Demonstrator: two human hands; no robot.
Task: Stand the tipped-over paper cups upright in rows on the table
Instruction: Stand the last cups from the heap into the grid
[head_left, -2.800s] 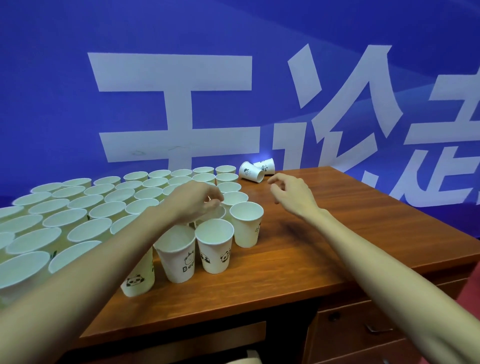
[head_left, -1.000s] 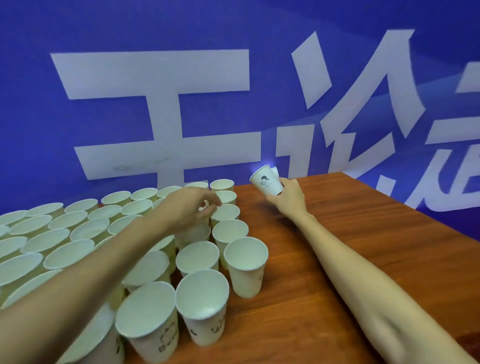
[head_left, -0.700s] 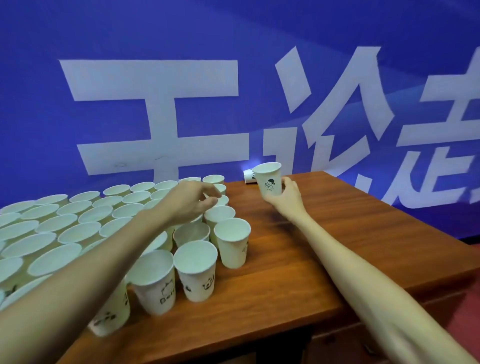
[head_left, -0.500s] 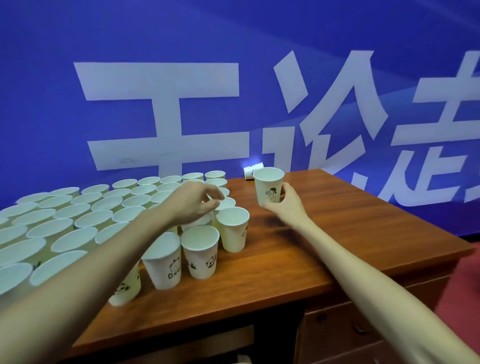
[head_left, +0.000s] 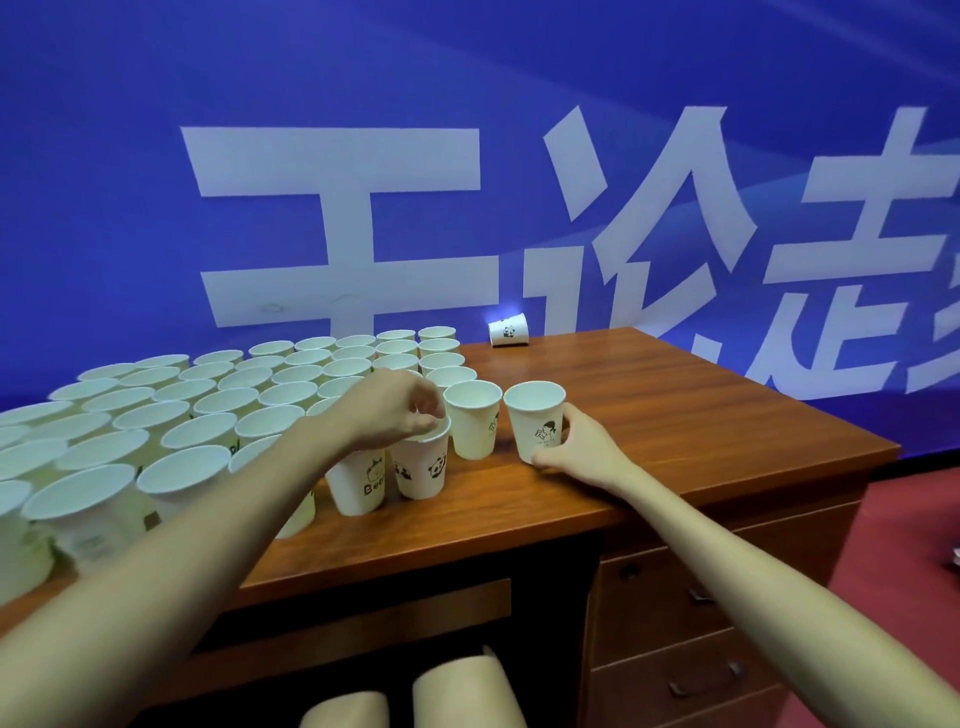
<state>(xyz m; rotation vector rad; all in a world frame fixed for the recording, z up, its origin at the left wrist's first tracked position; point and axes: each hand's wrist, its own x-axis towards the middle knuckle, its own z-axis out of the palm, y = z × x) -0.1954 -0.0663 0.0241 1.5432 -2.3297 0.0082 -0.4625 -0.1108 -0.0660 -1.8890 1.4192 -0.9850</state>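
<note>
Two bare forearms are seen, no sleeves in frame. No rings, watch or bracelet are seen on the left hand (head_left: 395, 410) or the right hand (head_left: 582, 452). Beige trouser-covered knees (head_left: 415, 696) are seen at the bottom edge.

One camera on my head, looking forward and down across the bench (head_left: 649, 415), my hands close below it, blue wall (head_left: 467, 78) with white lettering straight ahead, my knees at the bottom edge

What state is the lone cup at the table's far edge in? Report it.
Tipped over. The lone cup lies on its side on the table, apart from the upright rows.
</note>
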